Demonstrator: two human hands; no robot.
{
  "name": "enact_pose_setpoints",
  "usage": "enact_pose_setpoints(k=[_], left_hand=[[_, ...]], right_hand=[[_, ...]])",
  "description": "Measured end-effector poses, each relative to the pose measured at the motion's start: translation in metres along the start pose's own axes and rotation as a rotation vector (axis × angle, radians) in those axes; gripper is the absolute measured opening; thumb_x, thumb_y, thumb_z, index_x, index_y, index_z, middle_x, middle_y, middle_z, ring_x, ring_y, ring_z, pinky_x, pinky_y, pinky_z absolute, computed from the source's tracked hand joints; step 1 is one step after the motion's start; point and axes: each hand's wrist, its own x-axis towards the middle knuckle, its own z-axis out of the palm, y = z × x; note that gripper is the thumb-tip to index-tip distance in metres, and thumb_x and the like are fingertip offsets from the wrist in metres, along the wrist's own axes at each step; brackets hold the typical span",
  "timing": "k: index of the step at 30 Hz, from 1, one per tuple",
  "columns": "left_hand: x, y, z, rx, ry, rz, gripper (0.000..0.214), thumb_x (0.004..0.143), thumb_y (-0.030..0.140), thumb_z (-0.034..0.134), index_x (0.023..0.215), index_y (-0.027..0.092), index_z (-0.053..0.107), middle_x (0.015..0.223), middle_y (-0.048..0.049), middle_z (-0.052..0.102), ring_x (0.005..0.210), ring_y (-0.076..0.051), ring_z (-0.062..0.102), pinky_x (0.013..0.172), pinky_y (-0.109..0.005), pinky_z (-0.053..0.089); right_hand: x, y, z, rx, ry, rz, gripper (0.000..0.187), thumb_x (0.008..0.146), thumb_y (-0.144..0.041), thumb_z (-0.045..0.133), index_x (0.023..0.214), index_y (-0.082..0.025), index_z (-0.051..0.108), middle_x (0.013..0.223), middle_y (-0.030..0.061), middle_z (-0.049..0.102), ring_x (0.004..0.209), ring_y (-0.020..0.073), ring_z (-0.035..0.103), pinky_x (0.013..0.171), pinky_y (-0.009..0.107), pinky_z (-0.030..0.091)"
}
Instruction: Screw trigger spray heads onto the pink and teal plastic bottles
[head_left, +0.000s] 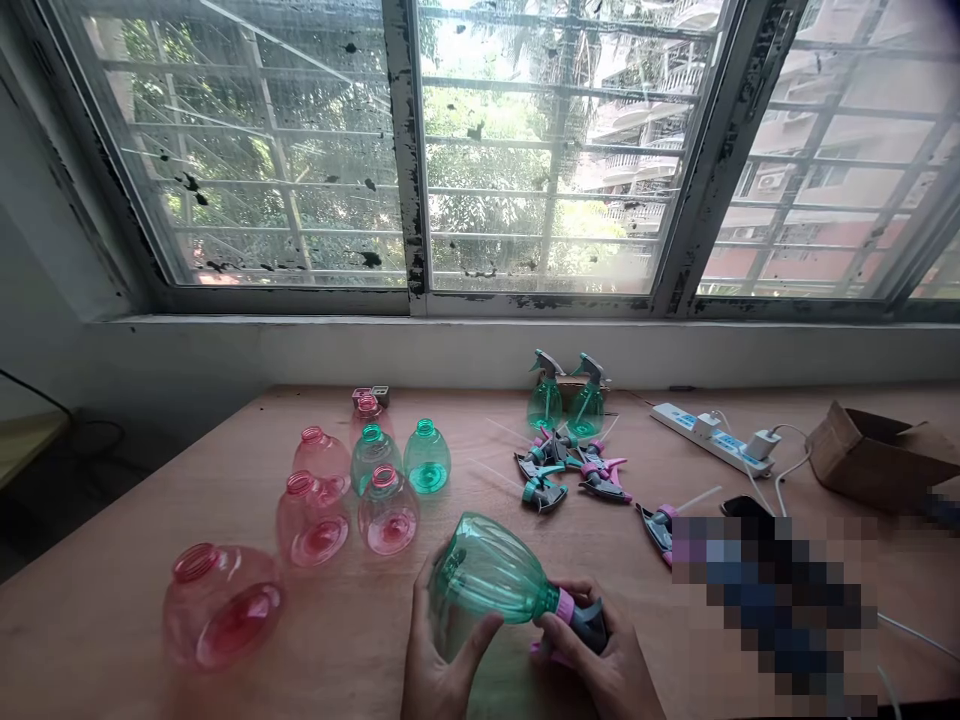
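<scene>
A clear green plastic bottle (484,577) lies on its side above the near edge of the wooden table (225,470). My left hand (439,655) wraps round its wide bottom end. My right hand (600,665) is closed on the pink and grey spray head (581,618) at the bottle's neck. The head sits on the neck; whether it is screwed tight I cannot tell.
Several empty pink and green bottles (352,490) stand at the left. Loose spray heads (570,470) lie mid-table, behind them two assembled green spray bottles (566,400). A white power strip (712,438), a cardboard box (877,455) and a blurred patch are at the right. A window spans the back.
</scene>
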Motion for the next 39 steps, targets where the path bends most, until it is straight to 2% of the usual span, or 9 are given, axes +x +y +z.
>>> enact_pose_setpoints(k=[3,6,11,18,23,29,33,36,39], left_hand=[[0.001,0.000,-0.001,-0.009,-0.006,-0.016,0.074,0.066,0.041,0.084,0.131,0.026,0.052,0.137,-0.0081,0.061,0.137,-0.034,0.048,0.117,-0.043,0.035],[0.001,0.004,-0.001,-0.018,-0.035,-0.016,0.076,0.067,0.038,0.084,0.134,0.028,0.051,0.142,-0.0058,0.057,0.138,-0.032,0.046,0.116,-0.041,0.036],[-0.003,0.010,0.000,-0.036,-0.064,0.015,0.080,0.067,0.040,0.083,0.138,0.028,0.048,0.140,-0.0087,0.059,0.134,-0.032,0.051,0.110,-0.038,0.044],[-0.001,0.007,0.000,-0.039,0.034,-0.012,0.072,0.063,0.043,0.086,0.125,0.027,0.053,0.125,-0.0078,0.067,0.129,-0.034,0.055,0.109,-0.042,0.044],[0.000,0.009,-0.001,-0.039,-0.004,-0.016,0.072,0.064,0.041,0.085,0.128,0.027,0.055,0.138,-0.0066,0.060,0.135,-0.032,0.050,0.113,-0.038,0.040],[-0.006,0.015,0.000,-0.007,-0.030,0.007,0.072,0.073,0.045,0.079,0.136,0.029,0.048,0.144,-0.0079,0.056,0.138,-0.032,0.047,0.116,-0.041,0.037],[-0.003,0.008,-0.002,0.007,-0.010,0.027,0.073,0.071,0.047,0.080,0.133,0.027,0.049,0.141,-0.0107,0.057,0.139,-0.035,0.045,0.118,-0.047,0.032],[0.004,0.002,-0.007,0.075,0.031,0.093,0.068,0.072,0.044,0.080,0.133,0.030,0.052,0.153,-0.0068,0.044,0.144,-0.034,0.036,0.121,-0.047,0.027],[0.009,-0.002,-0.012,0.162,-0.020,0.070,0.067,0.075,0.044,0.078,0.135,0.029,0.052,0.156,-0.0070,0.041,0.143,-0.033,0.039,0.120,-0.047,0.028]], right_hand=[[0.001,0.001,0.000,-0.004,0.002,-0.005,0.046,0.069,-0.053,0.083,0.092,-0.016,0.069,0.061,0.0025,0.071,0.055,0.0218,0.068,0.058,0.032,0.056],[0.001,0.001,-0.001,0.027,0.003,0.013,0.047,0.068,-0.054,0.083,0.092,-0.016,0.068,0.060,0.0022,0.070,0.056,0.0216,0.068,0.060,0.033,0.058],[0.000,-0.001,-0.001,0.011,-0.016,0.025,0.044,0.069,-0.052,0.083,0.092,-0.017,0.069,0.063,0.0019,0.070,0.059,0.0212,0.069,0.061,0.032,0.058],[-0.002,-0.005,0.001,0.030,-0.006,0.028,0.046,0.066,-0.054,0.085,0.090,-0.017,0.069,0.063,0.0014,0.071,0.056,0.0222,0.069,0.060,0.033,0.058],[0.000,-0.002,-0.001,0.076,-0.012,0.050,0.047,0.067,-0.054,0.084,0.092,-0.017,0.068,0.066,0.0015,0.071,0.058,0.0218,0.069,0.062,0.034,0.059],[0.000,-0.002,0.000,0.072,-0.032,0.044,0.045,0.068,-0.053,0.084,0.089,-0.017,0.069,0.066,0.0022,0.071,0.058,0.0210,0.069,0.061,0.033,0.059],[-0.001,-0.001,-0.001,0.058,-0.056,0.051,0.045,0.069,-0.053,0.083,0.090,-0.016,0.069,0.068,0.0035,0.073,0.058,0.0206,0.069,0.061,0.032,0.058],[0.000,0.002,-0.002,0.027,-0.054,0.035,0.045,0.070,-0.054,0.082,0.090,-0.016,0.070,0.070,0.0051,0.074,0.058,0.0210,0.069,0.059,0.032,0.058],[0.002,0.003,-0.002,0.017,-0.025,0.016,0.046,0.071,-0.056,0.081,0.090,-0.016,0.070,0.071,0.0055,0.075,0.059,0.0215,0.069,0.059,0.032,0.059]])
